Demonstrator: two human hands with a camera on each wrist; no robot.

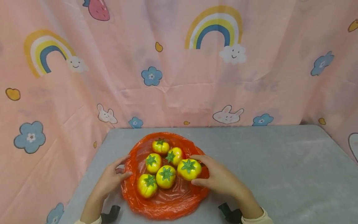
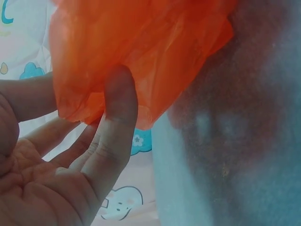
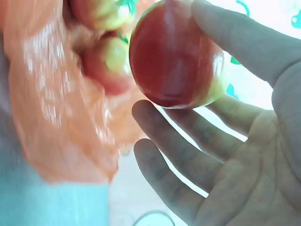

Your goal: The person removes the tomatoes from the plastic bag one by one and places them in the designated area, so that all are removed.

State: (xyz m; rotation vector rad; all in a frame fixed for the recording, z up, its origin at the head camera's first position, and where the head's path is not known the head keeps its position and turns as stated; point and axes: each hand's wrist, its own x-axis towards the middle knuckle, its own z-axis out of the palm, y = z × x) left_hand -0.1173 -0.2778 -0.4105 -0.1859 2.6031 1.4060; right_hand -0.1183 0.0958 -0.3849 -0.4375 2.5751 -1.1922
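Observation:
A red plastic bag (image 1: 165, 214) lies spread wide on the table with its rim turned outward. Several yellow-and-red tomatoes (image 1: 166, 176) with green star-shaped tops sit inside it. At the bag's right side, my right hand (image 1: 221, 177) holds one tomato (image 3: 176, 54) between thumb and fingers, over the rim; its underside is deep red. Two more tomatoes (image 3: 108, 63) show beyond it in the right wrist view. On the opposite side, my left hand (image 1: 112, 177) grips the bag's edge, with a finger on the orange-red film (image 2: 155, 52) in the left wrist view.
The grey table (image 1: 265, 161) extends to the right of the bag. A pink curtain (image 1: 173, 102) with rainbows, flowers and rabbits hangs behind and to the left. Black wrist devices (image 1: 111, 214) show below both hands.

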